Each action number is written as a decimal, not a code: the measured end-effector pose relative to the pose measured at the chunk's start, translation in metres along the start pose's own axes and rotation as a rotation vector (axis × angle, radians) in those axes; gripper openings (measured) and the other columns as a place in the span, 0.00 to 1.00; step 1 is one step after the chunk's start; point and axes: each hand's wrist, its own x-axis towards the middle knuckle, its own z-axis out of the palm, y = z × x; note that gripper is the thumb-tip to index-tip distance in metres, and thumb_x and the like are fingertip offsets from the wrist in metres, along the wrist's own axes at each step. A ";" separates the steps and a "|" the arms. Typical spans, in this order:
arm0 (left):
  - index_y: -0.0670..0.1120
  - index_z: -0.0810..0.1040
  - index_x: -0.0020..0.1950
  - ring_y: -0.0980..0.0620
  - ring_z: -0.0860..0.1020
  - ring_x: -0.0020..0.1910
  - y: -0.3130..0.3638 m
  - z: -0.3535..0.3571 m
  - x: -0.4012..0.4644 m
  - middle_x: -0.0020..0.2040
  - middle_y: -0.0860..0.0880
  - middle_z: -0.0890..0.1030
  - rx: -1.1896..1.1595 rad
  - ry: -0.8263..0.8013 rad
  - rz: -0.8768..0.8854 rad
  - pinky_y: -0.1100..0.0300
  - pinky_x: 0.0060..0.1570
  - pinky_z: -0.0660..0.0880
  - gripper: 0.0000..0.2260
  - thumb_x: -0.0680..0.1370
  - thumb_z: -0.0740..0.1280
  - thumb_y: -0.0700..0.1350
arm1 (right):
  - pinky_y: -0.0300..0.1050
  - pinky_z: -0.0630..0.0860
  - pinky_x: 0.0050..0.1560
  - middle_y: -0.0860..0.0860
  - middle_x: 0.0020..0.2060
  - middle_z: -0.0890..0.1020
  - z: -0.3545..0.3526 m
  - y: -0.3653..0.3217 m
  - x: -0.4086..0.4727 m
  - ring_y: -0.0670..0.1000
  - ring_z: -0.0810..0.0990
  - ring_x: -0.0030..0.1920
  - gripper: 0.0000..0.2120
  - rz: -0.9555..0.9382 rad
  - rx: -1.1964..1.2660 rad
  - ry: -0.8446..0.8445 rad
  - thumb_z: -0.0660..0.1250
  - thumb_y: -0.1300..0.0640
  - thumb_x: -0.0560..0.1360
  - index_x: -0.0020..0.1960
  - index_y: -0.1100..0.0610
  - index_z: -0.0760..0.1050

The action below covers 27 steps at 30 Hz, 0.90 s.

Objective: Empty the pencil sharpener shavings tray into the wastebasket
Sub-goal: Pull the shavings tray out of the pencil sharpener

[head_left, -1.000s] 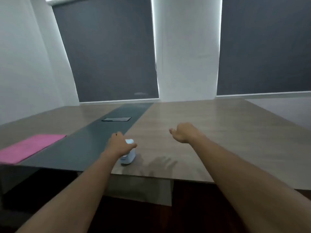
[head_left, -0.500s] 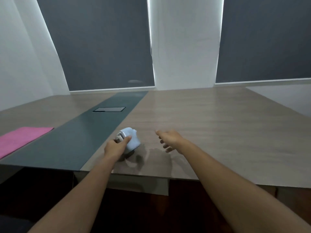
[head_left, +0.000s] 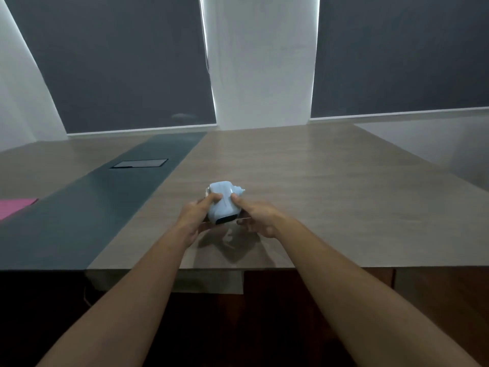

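A pale blue pencil sharpener (head_left: 223, 202) is held tipped on its side just above the wooden table (head_left: 330, 186), its dark lower end facing me. My left hand (head_left: 194, 217) grips its left side, thumb on top. My right hand (head_left: 255, 217) grips its right side, thumb on the body and fingers curled below. The shavings tray cannot be told apart from the body. No wastebasket is in view.
A dark grey strip (head_left: 111, 197) runs along the table's middle with a black cable hatch (head_left: 139, 163) set in it. A pink mat (head_left: 14, 206) lies at the far left. The table's front edge is close to me, with dark floor below.
My left hand lifted the sharpener off the table, tipped it over and brought it to the right. My right hand came in and took hold of its other side.
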 end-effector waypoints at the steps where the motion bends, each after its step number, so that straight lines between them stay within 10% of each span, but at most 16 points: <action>1: 0.40 0.79 0.59 0.43 0.82 0.48 0.001 0.003 0.000 0.51 0.41 0.83 0.000 -0.013 0.004 0.49 0.47 0.81 0.19 0.72 0.72 0.49 | 0.38 0.71 0.29 0.53 0.44 0.79 -0.005 0.000 0.000 0.48 0.74 0.34 0.21 0.003 0.011 -0.006 0.70 0.42 0.73 0.56 0.57 0.77; 9: 0.46 0.80 0.49 0.47 0.81 0.42 0.000 0.020 0.003 0.47 0.44 0.83 -0.005 -0.065 0.034 0.55 0.41 0.78 0.08 0.73 0.71 0.47 | 0.38 0.74 0.31 0.51 0.39 0.81 -0.045 0.005 0.001 0.47 0.76 0.31 0.13 -0.011 0.184 0.028 0.71 0.48 0.74 0.50 0.58 0.79; 27: 0.44 0.75 0.56 0.47 0.79 0.48 -0.022 0.042 0.002 0.49 0.47 0.80 0.468 0.201 0.279 0.58 0.46 0.71 0.25 0.63 0.80 0.44 | 0.47 0.83 0.48 0.62 0.53 0.82 -0.116 0.010 -0.031 0.59 0.84 0.49 0.27 -0.126 0.298 0.210 0.77 0.66 0.67 0.63 0.66 0.73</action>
